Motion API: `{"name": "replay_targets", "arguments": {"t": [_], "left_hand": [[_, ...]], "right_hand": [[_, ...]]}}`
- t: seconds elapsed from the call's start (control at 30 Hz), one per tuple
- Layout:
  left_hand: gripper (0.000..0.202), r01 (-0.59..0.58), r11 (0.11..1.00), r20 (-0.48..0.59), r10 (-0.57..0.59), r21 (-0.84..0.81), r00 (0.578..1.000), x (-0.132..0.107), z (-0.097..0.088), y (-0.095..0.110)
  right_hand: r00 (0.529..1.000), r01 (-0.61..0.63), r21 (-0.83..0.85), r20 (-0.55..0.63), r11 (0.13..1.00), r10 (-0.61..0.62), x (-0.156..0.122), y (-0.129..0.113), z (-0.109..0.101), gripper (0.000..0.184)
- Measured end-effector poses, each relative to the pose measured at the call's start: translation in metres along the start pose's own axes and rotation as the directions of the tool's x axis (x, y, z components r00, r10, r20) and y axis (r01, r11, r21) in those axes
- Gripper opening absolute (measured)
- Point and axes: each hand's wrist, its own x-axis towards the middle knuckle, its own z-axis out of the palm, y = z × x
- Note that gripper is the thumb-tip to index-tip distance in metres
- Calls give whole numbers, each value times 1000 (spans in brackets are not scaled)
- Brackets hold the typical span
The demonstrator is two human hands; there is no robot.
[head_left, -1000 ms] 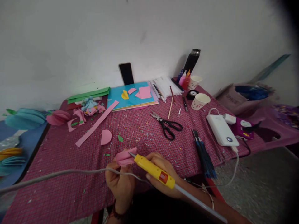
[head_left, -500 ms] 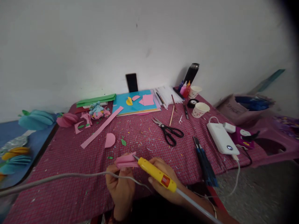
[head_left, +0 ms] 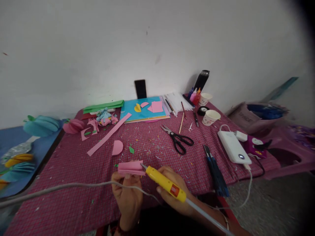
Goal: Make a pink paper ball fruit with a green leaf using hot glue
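Note:
My left hand pinches folded pink paper from below, over the front of the table. My right hand is closed round a yellow glue gun, whose metal nozzle touches or nearly touches the right end of the pink paper. A clear glue stick runs out of the back of the gun. A grey cable crosses in front of my left wrist. Just beyond the paper lie a pink half-disc and a green paper leaf.
Black-handled scissors, a pink paper strip and blue-black cutters lie on the checked cloth. Paper cups and a power bank stand right; a phone leans on the wall. Paper pumpkins sit left.
My left hand has turned the pink paper so its broad upper face shows more and lies more level. The glue gun stays at its right end. The whole view has shifted slightly.

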Motion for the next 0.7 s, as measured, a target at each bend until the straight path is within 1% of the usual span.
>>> {"name": "replay_targets", "arguments": {"t": [0.1,0.23,0.43,0.53,0.7], "left_hand": [[17,-23,1000,-1,23,13,1000,0,-2,-1],[19,-25,998,14,25,59,1000,-1,-3,-2],[20,-44,988,28,40,150,999,-5,-5,-3],[20,-72,980,46,65,185,997,-7,-4,-5],[20,-107,968,87,90,225,992,-9,-2,-7]], "right_hand": [[1000,-3,2,-4,1000,3,0,0,0,13],[1000,-11,14,22,1000,11,1,1,0,8],[1000,18,15,18,1000,-18,2,3,1,7],[1000,14,-11,15,1000,-14,2,3,2,8],[999,50,-43,15,998,-49,2,5,4,11]]}}
